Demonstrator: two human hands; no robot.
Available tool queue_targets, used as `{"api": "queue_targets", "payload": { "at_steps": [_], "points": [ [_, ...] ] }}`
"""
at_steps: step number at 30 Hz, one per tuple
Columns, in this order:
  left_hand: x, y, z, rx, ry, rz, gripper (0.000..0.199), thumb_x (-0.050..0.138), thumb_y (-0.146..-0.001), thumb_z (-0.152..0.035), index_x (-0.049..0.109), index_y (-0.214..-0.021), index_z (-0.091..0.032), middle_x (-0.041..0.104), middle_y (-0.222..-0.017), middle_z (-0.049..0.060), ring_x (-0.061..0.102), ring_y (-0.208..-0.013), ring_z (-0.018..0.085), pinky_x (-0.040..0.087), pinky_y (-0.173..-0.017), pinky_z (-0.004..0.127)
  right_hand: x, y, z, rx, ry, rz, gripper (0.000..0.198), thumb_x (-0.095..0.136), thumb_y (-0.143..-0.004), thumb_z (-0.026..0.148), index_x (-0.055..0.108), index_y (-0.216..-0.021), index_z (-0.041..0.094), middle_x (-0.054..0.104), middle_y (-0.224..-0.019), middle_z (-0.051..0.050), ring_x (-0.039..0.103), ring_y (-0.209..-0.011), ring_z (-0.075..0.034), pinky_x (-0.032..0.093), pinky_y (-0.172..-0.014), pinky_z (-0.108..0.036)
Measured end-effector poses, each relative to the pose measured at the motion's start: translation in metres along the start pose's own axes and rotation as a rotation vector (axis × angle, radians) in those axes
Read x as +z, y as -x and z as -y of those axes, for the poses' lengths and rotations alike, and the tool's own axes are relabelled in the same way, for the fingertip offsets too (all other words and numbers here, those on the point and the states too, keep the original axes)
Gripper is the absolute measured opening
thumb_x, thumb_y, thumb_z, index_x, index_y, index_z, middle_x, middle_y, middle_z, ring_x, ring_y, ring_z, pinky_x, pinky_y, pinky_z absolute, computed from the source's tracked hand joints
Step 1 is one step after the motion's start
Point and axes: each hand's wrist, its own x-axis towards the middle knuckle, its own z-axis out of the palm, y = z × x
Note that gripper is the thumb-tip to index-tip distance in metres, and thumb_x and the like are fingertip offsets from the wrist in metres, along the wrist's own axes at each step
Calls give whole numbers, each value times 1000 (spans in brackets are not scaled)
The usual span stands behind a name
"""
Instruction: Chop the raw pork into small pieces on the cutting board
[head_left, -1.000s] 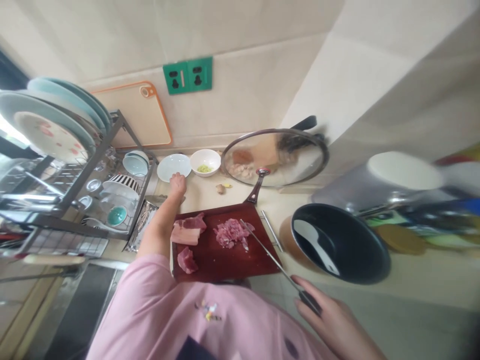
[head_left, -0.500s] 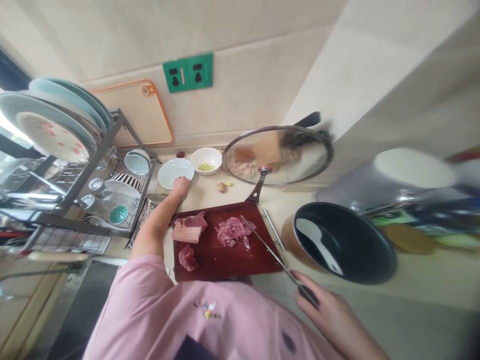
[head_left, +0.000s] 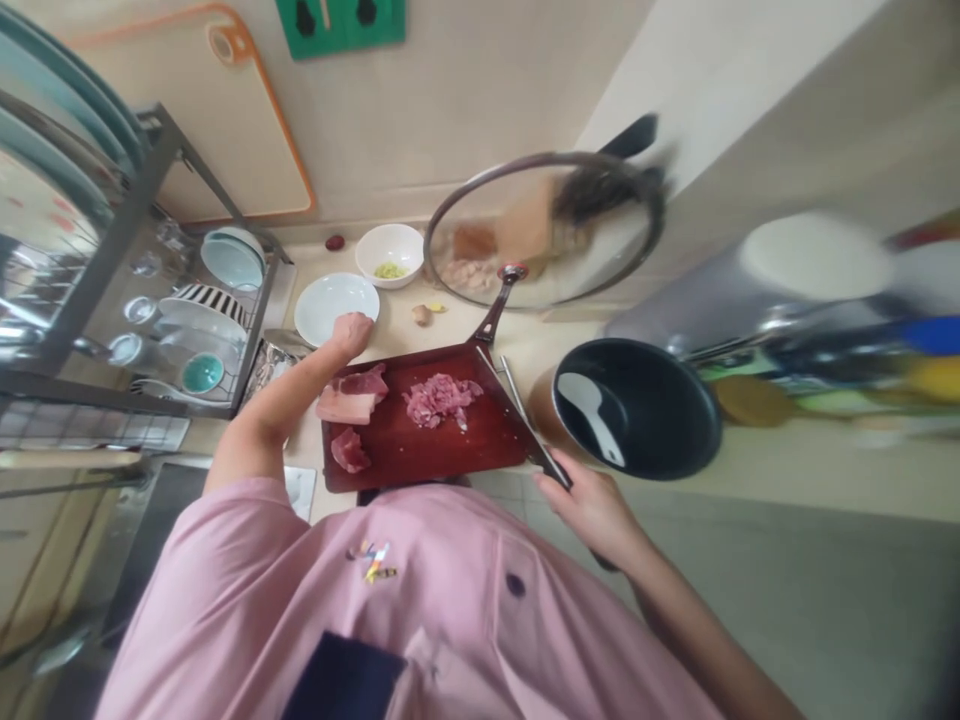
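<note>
My left hand [head_left: 352,334] is closed at the near right rim of a shallow white dish [head_left: 330,302], its fingertips mostly hidden. In my right hand [head_left: 596,505], a knife [head_left: 534,432] is gripped by its dark handle, the blade lying along the right side of the red-brown cutting board [head_left: 420,462]. A heap of chopped raw meat [head_left: 441,400] sits on the board's middle. Toward its left are a fatty slab of meat [head_left: 346,405] and a smaller lump of meat [head_left: 349,450].
A white bowl [head_left: 390,245] with chopped yellow-green bits, a piece of ginger [head_left: 422,315] and a glass lid [head_left: 555,240] are behind the board. At right stands a dark pot [head_left: 652,400] holding a white spatula [head_left: 596,420]. A dish rack [head_left: 247,350] stands left.
The view has tipped downward. My left hand has brought the white dish slightly nearer. The knife has moved from the chopped meat to the board's right edge.
</note>
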Motion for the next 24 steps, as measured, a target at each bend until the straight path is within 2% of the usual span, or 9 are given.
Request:
{"api": "queue_targets", "payload": {
  "at_steps": [5,10,12,14,15,17,21,24],
  "points": [
    [-8,14,-15,31,-13,36,20,56,-83,-10,69,-97,-4,65,-100,21,61,-101,31,48,-91,46,7,-9,-18,20,-48,16,30,48,-83,40,61,-99,18,60,-59,0,59,-54,-17,47,-55,-28],
    [-35,35,-33,85,-38,55,22,58,-82,-15,69,-99,-4,66,-96,18,60,-96,31,50,-84,46,10,-13,-28,85,-152,95,25,49,-82,43,56,-92,21,54,-54,4,54,-44,-14,45,-48,-26],
    [-46,55,-47,157,-5,15,31,55,-82,-13,64,-111,-9,62,-109,15,59,-98,28,50,-85,42,10,-13,-30,97,-190,117,24,50,-82,42,54,-90,21,52,-53,5,53,-43,-13,45,-46,-25],
    [-49,82,-67,282,77,-20,54,56,-81,-15,47,-134,-19,53,-126,10,58,-101,21,50,-88,32,9,-13,-32,102,-207,126,23,50,-82,42,53,-89,21,52,-54,5,52,-43,-12,45,-45,-24],
    [-47,97,-78,347,107,-3,65,60,-79,-18,39,-140,-24,50,-131,7,56,-104,19,50,-88,28,9,-13,-34,105,-211,127,23,50,-81,43,53,-88,21,52,-54,5,52,-43,-12,45,-45,-24],
    [-34,124,-100,424,121,40,76,60,-77,-15,28,-146,-25,41,-138,11,49,-116,25,50,-84,29,9,-13,-37,110,-211,122,23,51,-81,43,53,-87,21,53,-55,5,52,-43,-11,45,-44,-23],
    [7,151,-125,276,33,6,74,46,-85,-12,16,-150,-29,25,-149,16,39,-125,34,48,-88,41,8,-16,-41,143,-242,129,21,52,-80,42,50,-84,21,54,-56,5,51,-42,-10,43,-40,-22],
    [30,144,-125,168,17,4,76,49,-83,-13,15,-150,-26,28,-145,19,41,-121,35,44,-92,45,9,-19,-44,159,-333,177,20,55,-79,40,49,-83,22,52,-55,7,48,-39,-9,41,-36,-22]
  ]
}}
